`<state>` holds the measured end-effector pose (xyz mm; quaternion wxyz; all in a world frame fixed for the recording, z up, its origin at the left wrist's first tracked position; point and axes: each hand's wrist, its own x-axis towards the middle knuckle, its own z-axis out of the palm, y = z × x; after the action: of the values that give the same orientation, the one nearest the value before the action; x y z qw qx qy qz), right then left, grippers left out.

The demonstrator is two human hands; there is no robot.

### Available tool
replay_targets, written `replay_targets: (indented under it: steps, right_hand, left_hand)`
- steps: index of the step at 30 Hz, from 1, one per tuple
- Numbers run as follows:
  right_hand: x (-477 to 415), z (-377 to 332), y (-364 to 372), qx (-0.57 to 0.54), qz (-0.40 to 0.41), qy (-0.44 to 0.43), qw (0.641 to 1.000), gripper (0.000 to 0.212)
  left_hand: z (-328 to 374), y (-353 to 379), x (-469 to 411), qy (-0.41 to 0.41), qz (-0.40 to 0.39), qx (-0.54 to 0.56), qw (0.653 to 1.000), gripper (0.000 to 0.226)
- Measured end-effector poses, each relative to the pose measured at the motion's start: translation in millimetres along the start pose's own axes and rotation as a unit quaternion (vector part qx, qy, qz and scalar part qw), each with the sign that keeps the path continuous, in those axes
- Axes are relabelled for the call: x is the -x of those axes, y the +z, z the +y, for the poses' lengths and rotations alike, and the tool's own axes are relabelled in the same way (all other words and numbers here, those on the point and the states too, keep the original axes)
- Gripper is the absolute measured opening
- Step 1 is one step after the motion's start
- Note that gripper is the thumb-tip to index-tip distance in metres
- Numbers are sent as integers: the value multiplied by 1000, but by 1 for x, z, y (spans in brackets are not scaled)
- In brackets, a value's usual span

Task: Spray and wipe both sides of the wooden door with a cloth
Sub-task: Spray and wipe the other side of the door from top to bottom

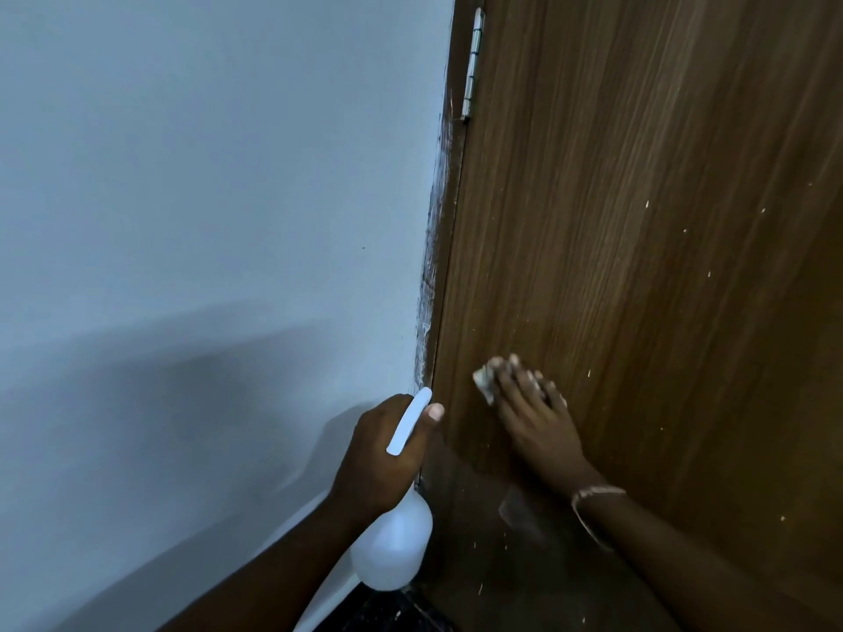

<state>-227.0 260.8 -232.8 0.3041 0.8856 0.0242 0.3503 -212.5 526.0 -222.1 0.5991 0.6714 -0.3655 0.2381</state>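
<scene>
The brown wooden door fills the right half of the view, with small pale specks on its surface. My right hand presses a small pale cloth flat against the door's lower part near the hinge edge; most of the cloth is hidden under the fingers. My left hand grips a white spray bottle by its neck, thumb near the white trigger head, just left of the door's edge.
A pale blue-grey wall takes up the left half. A metal hinge sits at the top of the door's edge. The wall strip beside the door frame shows dark smudges. A dark floor patch lies at the bottom.
</scene>
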Motion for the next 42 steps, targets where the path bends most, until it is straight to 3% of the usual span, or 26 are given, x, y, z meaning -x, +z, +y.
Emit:
replay_targets:
  steps: [3,5,9,12,15,17,20,22,24,28,32,35,38,40,42]
  right_hand:
    - [-50,-22,-6,-32,-1,26,999,54]
    - [-48,-46,14,-27,-56,-47,997,51]
    - [49,-50,41,9,-136,-178,975,45]
    - [113,-5,20,1,-111,-98,989,53]
    - [96,31,-13,-13,-32,59,998,63]
    - [74,28,-20,-22,2,103,994,62]
    - [79,6,12,15,-8,17,1000,55]
    - [114,-2,35,56,-27,-79,995,51]
    - [167,-3,41,82,-38,-105,990,49]
    - [227,31,-7,87,1,87,992,59]
    - [156,38,-20,26,78,257,963,69]
    - [130,8,18,18,74,160,984,59]
    - [181,-9,38,42,27,46,998,53]
    - [224,-2,28,59,6,61,996,60]
    - [258,20,9,81,-15,129,988,69]
  left_hand:
    - [3,-1,2,2,-16,-4,1000,36]
    - [2,-2,6,8,-35,-10,999,33]
    - [-5,-10,15,27,-68,-13,997,31]
    - [-3,-3,13,46,-96,1,994,30]
    - [-1,15,11,6,-111,26,994,15]
    - [-4,28,13,-8,-101,41,994,20]
    - [-5,49,13,7,-98,65,993,23]
    - [-5,57,7,-3,-91,79,993,10]
    - [-13,68,9,8,-80,78,994,11]
    - [-23,90,13,17,-61,88,994,48]
    - [-23,105,9,-38,-65,120,990,73]
    - [-25,121,11,-34,-69,144,987,62]
    - [-23,141,16,-28,-86,150,984,39]
    - [-25,151,23,-24,-105,155,982,30]
    - [-30,160,28,-21,-123,158,980,27]
